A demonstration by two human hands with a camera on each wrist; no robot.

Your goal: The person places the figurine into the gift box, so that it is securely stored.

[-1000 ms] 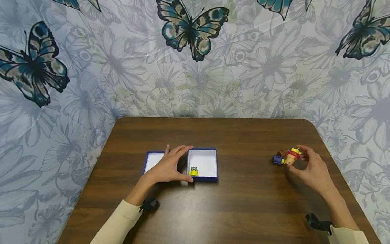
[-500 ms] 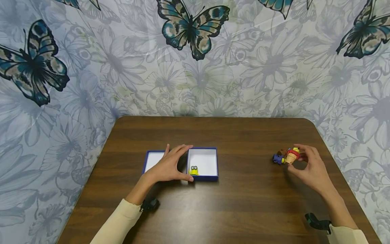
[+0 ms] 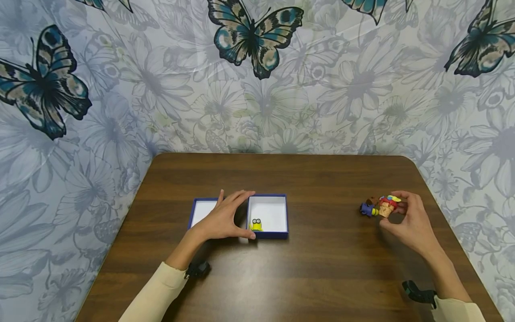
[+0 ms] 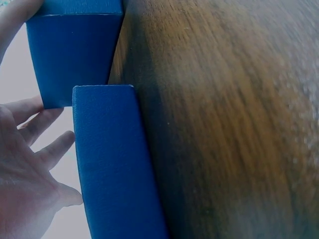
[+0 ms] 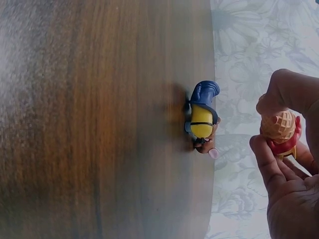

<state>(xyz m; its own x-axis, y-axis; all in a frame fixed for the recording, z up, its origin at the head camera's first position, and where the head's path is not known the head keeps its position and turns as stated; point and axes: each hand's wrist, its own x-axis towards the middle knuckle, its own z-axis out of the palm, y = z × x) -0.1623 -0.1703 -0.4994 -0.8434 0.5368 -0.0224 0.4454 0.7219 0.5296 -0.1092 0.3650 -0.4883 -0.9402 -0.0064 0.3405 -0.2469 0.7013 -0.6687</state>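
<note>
My left hand (image 3: 219,219) spans the left side of a blue box (image 3: 287,219) with a white inside, thumb at its front corner and fingertips at its back corner. In that box's front left corner sits a small yellow toy figure with big eyes (image 3: 256,225). My right hand (image 3: 412,221) pinches an ice-cream-cone toy figure (image 3: 387,208), with a waffle cone and red and yellow parts, between thumb and fingers. Just left of it lies a yellow toy figure in blue (image 5: 202,119), with a brown piece beside its head in the right wrist view.
A second blue-rimmed box part (image 3: 191,214), white inside, stands left of the first, partly hidden by my left hand. Everything rests on a brown wooden table (image 3: 314,277). A butterfly-patterned cloth (image 3: 281,112) hangs behind the table's far edge.
The cone figure has turned in my right hand's fingers, so more of its colourful top shows. My left hand and the box have stayed in place.
</note>
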